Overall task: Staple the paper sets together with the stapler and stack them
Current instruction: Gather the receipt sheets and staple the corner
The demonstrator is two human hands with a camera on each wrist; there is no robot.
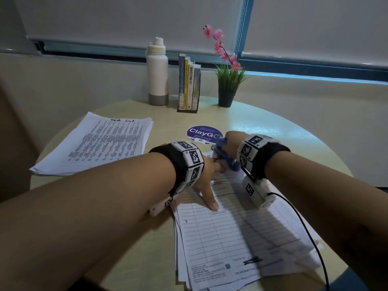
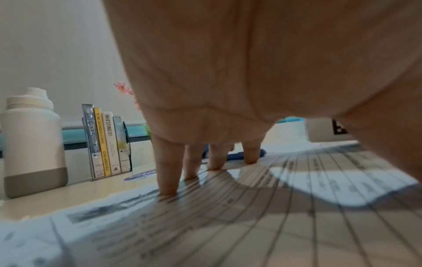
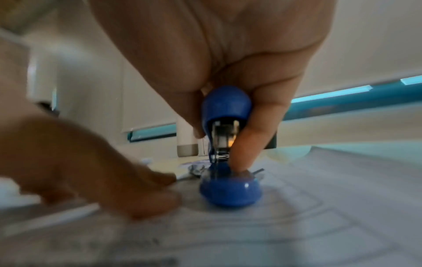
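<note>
A loose pile of printed forms [image 1: 231, 232] lies on the round table in front of me. My left hand [image 1: 206, 179] rests flat on the top sheet [image 2: 274, 207], fingers [image 2: 167, 173] straight and spread, tips pressing the paper near its far corner. My right hand [image 1: 230, 147] grips a small blue stapler [image 1: 225, 158] at that far corner of the pile. In the right wrist view the stapler [image 3: 228, 144] stands on the paper with its top arm raised, thumb and fingers [image 3: 248, 144] curled round it. A second stack headed "Task List" [image 1: 105, 141] lies at the left.
At the table's back stand a white bottle [image 1: 157, 76], several books in a holder [image 1: 189, 85] and a potted plant with pink flowers [image 1: 226, 85]. A round purple sticker [image 1: 203, 134] lies just beyond the stapler. A black cable [image 1: 304, 223] trails from my right wrist.
</note>
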